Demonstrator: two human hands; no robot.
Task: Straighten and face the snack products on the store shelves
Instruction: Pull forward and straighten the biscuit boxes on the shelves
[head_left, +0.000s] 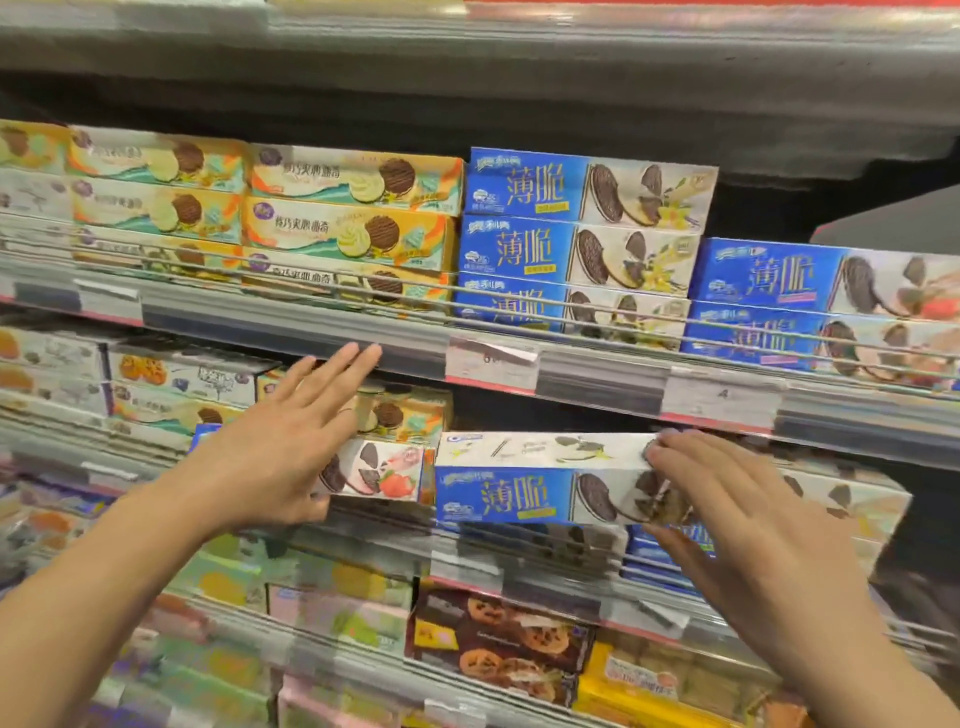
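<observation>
I am viewing 2 hands at work on the middle shelf. The right hand (727, 499) grasps the right end of a blue cookie box (519, 496), fingers curled over its top edge and thumb under its lower edge. I judge the grip sits at the end so the long printed face stays readable while the box is squared up. That box sits at the shelf front, on top of other blue boxes, and appears slightly raised and not yet settled.

The left hand (280, 447) is released, fingers straight and spread, palm laid against the strawberry cookie box (374, 473) just beside the blue one. I judge a flat palm suits a push or a steadying press, not a lift; whether it bears weight I cannot tell.

On the upper shelf (322, 332), 3 blue boxes (582, 244) stand stacked face-out behind a wire rail (675, 319), which I take to be there to stop stock sliding forward. Beside them, orange boxes (353, 218) are stacked likewise.

Remaining work, in my judgement: seat the held box flush with its neighbours. Motion blur obscures the lower shelves.
</observation>
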